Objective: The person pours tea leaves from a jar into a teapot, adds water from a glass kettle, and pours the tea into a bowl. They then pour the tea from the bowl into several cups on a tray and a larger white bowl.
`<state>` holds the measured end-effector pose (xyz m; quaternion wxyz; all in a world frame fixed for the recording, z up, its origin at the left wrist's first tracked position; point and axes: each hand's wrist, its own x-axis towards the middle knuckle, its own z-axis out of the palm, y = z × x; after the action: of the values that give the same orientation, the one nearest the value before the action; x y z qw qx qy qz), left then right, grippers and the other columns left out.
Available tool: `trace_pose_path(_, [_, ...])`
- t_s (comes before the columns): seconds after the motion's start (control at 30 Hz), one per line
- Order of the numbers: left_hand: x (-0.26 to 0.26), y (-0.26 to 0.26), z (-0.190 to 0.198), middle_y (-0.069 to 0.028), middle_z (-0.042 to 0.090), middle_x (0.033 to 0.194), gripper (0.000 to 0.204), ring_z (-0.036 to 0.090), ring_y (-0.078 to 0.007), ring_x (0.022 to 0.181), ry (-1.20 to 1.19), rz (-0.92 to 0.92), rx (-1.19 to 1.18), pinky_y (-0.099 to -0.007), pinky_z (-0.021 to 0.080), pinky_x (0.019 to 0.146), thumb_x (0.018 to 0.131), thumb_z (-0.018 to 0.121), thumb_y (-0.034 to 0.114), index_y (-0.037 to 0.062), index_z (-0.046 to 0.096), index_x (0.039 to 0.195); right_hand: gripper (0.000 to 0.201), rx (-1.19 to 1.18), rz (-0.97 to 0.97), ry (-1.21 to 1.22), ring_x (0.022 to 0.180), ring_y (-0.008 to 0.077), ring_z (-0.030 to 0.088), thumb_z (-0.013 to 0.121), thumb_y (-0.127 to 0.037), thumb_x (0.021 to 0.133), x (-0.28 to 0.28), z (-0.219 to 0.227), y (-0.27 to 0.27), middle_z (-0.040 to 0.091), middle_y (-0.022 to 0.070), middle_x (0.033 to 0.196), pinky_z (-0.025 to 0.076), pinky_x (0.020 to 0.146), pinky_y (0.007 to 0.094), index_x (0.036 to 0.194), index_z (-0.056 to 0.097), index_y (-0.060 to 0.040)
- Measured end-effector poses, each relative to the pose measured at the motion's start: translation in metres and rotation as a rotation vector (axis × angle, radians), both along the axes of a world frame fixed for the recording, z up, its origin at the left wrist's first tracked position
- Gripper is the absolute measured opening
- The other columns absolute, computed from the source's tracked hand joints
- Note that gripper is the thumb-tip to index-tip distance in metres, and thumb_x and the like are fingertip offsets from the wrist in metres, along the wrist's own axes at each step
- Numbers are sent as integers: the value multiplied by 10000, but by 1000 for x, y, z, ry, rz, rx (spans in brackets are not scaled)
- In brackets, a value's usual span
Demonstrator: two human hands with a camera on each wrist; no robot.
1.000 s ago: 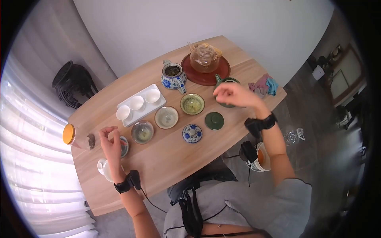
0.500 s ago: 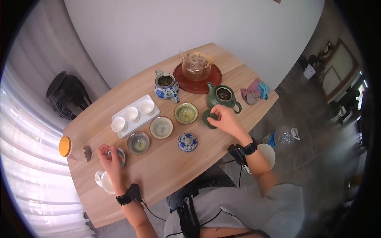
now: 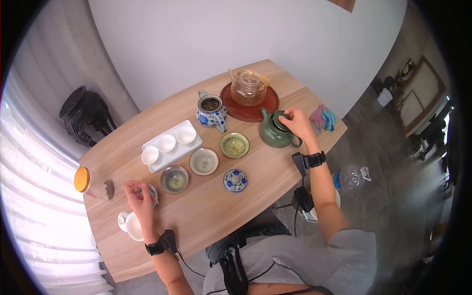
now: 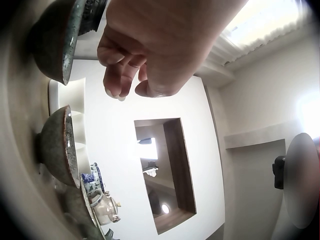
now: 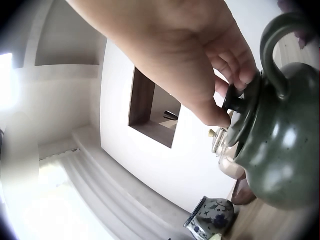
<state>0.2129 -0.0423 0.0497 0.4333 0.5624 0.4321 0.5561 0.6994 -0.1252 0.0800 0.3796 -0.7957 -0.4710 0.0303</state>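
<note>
My right hand (image 3: pixel 298 124) pinches the knob of the green teapot lid (image 5: pixel 246 117) between thumb and fingers. The lid sits at the mouth of the green teapot (image 3: pixel 275 136), slightly tilted, with a dark gap along one side in the right wrist view. On the left, my left hand (image 3: pixel 139 198) hovers beside a small patterned bowl (image 3: pixel 152 191), partly covering it in the head view. Its fingers (image 4: pixel 114 82) hang loosely curled around nothing. A blue-and-white lid (image 3: pixel 235 181) lies on the table, apart from the open blue-and-white teapot (image 3: pixel 212 118).
Three tea bowls, grey (image 3: pixel 174 179), pale (image 3: pixel 204 161) and green (image 3: pixel 235 145), run diagonally across the table. Behind are a white tray (image 3: pixel 164 162) with three white cups and a glass teapot (image 3: pixel 249 89) on a red tray (image 3: pixel 226 98). A yellow-lidded jar (image 3: pixel 82 179) stands far left; cloths (image 3: pixel 324 119) lie right.
My right hand came down to the green lid on the table, picked it up and carried it onto the green teapot. The left hand stayed near the small bowl.
</note>
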Motion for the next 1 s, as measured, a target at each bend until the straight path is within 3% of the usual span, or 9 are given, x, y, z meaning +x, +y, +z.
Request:
trace_pose_path(0.23, [1,-1,0,-89,554,820,150,517,-89,525,17,17,8,-188,394,381,919,516,43,27,398,1010,352,-48,-22,-56,706,320,610,719,-298,741,-5,-11,4,607,171,710,473,652,391,868,619,14])
trace_pose_path(0.33, [1,-2,1,-93,546,836,145,530,-91,557,-5,8,11,-190,397,381,918,516,43,25,400,1003,407,9,-35,-189,766,345,600,717,-366,752,-6,-17,-1,597,186,740,473,698,400,910,622,-3])
trace_pose_path(0.43, [3,-7,10,-86,540,847,147,539,-92,581,38,10,-28,-190,400,384,914,522,44,27,403,998,461,243,-81,-311,772,354,589,676,-425,792,-4,-25,-17,593,178,746,471,713,390,910,613,16])
trace_pose_path(0.5, [6,-8,9,-84,542,843,151,537,-90,579,22,16,-20,-190,402,387,913,525,45,28,403,1000,500,11,-198,-37,755,322,600,602,-459,853,6,-32,-34,605,156,743,472,721,365,875,605,40])
trace_pose_path(0.53, [7,-8,9,-82,544,839,155,536,-88,576,7,16,-9,-190,403,390,911,529,47,29,404,1001,500,10,-196,-36,755,322,600,602,-459,853,8,-37,-41,605,156,743,472,721,365,875,605,40])
trace_pose_path(0.6, [9,-10,10,-80,545,837,154,535,-87,578,13,11,-20,-191,405,391,911,529,47,29,406,1002,509,-67,-131,331,722,229,598,533,-473,900,7,-46,-50,601,103,737,471,681,330,810,587,25])
trace_pose_path(0.73, [11,-12,10,-76,559,832,142,521,-76,552,19,1,-3,-191,399,394,908,529,44,29,418,996,472,35,-29,620,663,130,550,504,-477,919,-5,-51,-55,547,25,683,479,630,297,756,563,-38])
trace_pose_path(0.8, [12,-14,11,-74,567,831,133,515,-71,531,25,-18,-15,-191,393,394,906,530,40,26,426,986,404,180,-138,947,598,82,470,520,-436,923,-25,-38,-55,451,-33,620,476,585,273,710,521,-92])
trace_pose_path(1.0, [28,-21,18,-60,595,808,96,510,-54,484,42,-46,-6,-187,374,395,898,543,33,10,457,934,306,408,-135,986,535,33,356,545,-314,917,-25,-66,-51,334,-79,594,461,561,237,672,462,-152])
